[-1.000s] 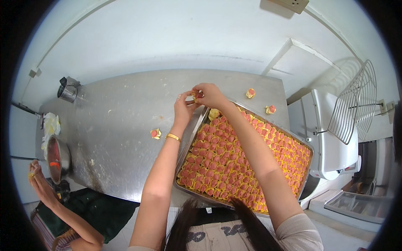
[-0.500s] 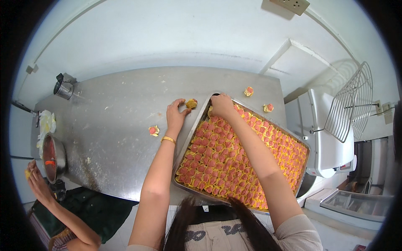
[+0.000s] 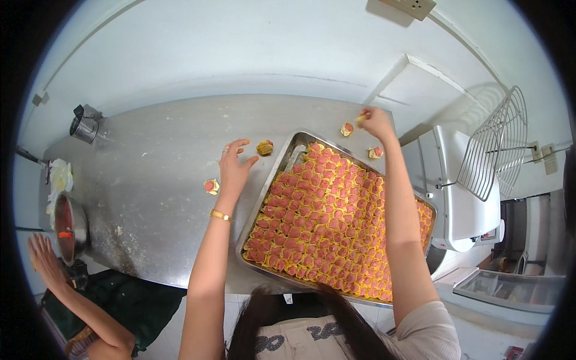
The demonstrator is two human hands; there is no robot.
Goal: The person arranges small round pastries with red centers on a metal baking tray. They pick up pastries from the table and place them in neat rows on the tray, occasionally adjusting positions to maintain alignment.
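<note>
A large metal tray [image 3: 247, 231] holds dense rows of open-topped dumplings [image 3: 318, 210] with pink filling and yellow wrappers, and its far left corner shows bare metal. My left hand [image 3: 234, 166] rests over the table with thumb and fingers apart, beside a darker loose dumpling [image 3: 264, 147] it does not grip. Beyond the tray's far right side, my right hand [image 3: 378, 124] pinches a yellow dumpling [image 3: 362, 119], slightly blurred. Close to it are two more loose dumplings, one to its left [image 3: 347, 129] and one nearer me [image 3: 375, 152]. Another dumpling [image 3: 211, 186] lies left of my left wrist.
A steel bowl of pink filling [image 3: 71, 231] stands at the table's left edge, near a co-worker's hand [image 3: 47, 261]. A metal jug [image 3: 84, 126] is at the far left. At right are a white appliance [image 3: 459, 180] and a wire rack [image 3: 493, 147].
My right hand has moved right from the tray's far left corner, now with a dumpling, leaving bare metal there. My left hand has shifted slightly away from the darker dumpling.
</note>
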